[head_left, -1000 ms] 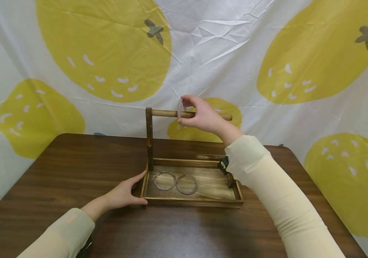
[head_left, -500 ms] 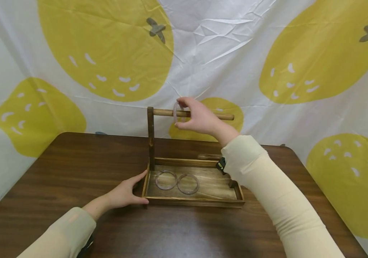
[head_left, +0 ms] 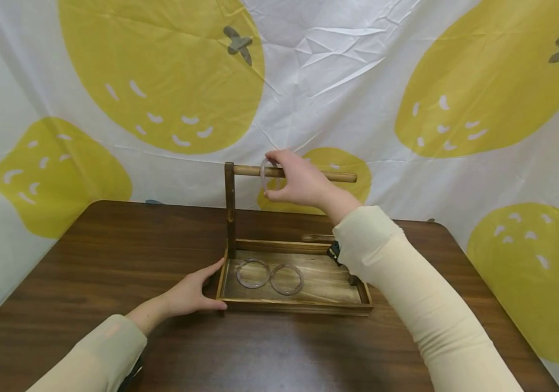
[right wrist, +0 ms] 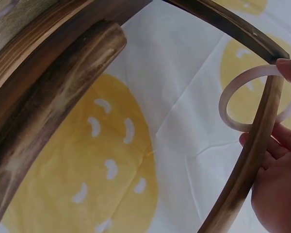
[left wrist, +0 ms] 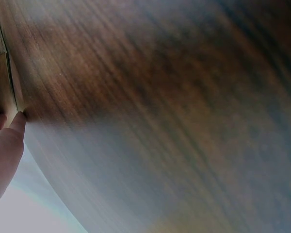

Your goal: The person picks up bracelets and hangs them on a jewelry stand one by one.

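Observation:
A pale translucent bangle (head_left: 262,175) encircles the upper rod (head_left: 340,177) of a wooden display stand, close to the post (head_left: 231,212) on the left. My right hand (head_left: 305,182) pinches it, thumb on one edge and fingertips on the opposite one. In the right wrist view the bangle (right wrist: 224,104) has the rod (right wrist: 254,141) passing through it. Two similar bangles lie flat in the stand's tray (head_left: 303,308): a left one (head_left: 253,287) and a right one (head_left: 286,294). My left hand (head_left: 186,295) rests against the tray's left end, thumb and fingers spread along it.
A lower, shorter rod (head_left: 314,238) stands at the stand's right, partly behind my right sleeve (head_left: 387,256); its free end (right wrist: 111,41) is near in the right wrist view. The stand sits on a dark wooden table (head_left: 161,239). A lemon-print cloth (head_left: 308,98) hangs behind.
My right hand has slid the bangle leftward along the upper rod, closer to the post. The left hand has stayed at the tray's end, and the two bangles lie as before.

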The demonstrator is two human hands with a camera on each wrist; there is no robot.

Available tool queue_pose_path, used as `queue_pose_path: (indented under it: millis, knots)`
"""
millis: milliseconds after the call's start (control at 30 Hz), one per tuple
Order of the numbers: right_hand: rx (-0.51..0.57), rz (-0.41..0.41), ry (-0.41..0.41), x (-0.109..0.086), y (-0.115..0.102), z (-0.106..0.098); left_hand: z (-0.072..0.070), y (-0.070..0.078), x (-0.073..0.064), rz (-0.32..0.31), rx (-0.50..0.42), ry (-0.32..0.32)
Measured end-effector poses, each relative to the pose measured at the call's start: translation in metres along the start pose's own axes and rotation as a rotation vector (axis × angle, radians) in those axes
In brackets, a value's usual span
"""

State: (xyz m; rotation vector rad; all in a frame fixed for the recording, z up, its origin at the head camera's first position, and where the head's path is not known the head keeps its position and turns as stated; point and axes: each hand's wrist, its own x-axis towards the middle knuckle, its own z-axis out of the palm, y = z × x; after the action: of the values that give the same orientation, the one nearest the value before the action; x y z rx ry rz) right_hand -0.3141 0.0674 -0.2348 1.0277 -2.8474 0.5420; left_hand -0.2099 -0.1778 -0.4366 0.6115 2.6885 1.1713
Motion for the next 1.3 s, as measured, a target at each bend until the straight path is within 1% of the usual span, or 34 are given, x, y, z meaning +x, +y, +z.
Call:
queue_pose_path:
  millis: [200, 333, 567, 833, 1067, 1300]
  knots:
    - [-0.151, -0.027, -0.001, 0.0006, -0.002, 0.0022, 0.0003, -0.0007, -0.0003, 0.004, -0.001, 0.002]
    - [-0.196, -0.039, -0.002, 0.0012, -0.0021, 0.0037, 0.0014, -0.0018, 0.0001, 0.003, -0.01, 0.002]
    - [-0.193, -0.031, -0.013, 0.0026, -0.0025, 0.0063, 0.0025, -0.0039, 0.0012, -0.003, -0.012, -0.005]
    - [-0.204, -0.024, -0.023, 0.0035, -0.0043, 0.006, 0.0026, -0.0067, 0.0018, -0.019, -0.036, -0.012]
    - [-0.219, -0.031, -0.014, 0.0027, -0.0056, 0.0047, 0.0029, -0.0054, 0.0016, -0.02, -0.032, -0.012]
    - [-0.173, -0.022, 0.02, -0.0026, -0.0056, 0.0023, 0.0026, -0.0034, 0.0004, -0.023, -0.028, -0.014]
